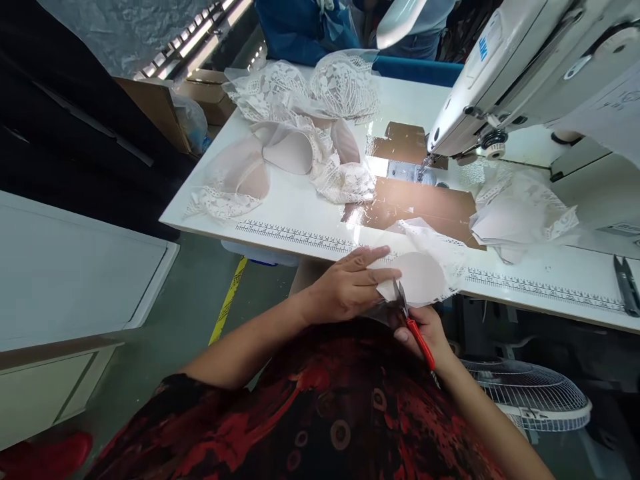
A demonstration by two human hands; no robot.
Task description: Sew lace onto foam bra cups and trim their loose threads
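A pale bra cup [423, 277] with white lace along its far and right sides lies at the table's front edge. My left hand [350, 283] grips its left edge, fingers stretched over the top and the thumb hidden underneath. In my right hand [427, 330] is a pair of red-handled scissors [419, 340], pointing up and away from me. The blades meet the cup's near left edge, close to my left fingertips. Whether the blades are apart is hard to make out.
A sewing machine [480, 80] stands at the right, with brown cardboard [420, 200] around its needle. Several lace bra cups [290, 150] lie at the left. More lace pieces [520, 213] and black thread snips [626, 287] lie right. A fan [530, 393] sits below the table.
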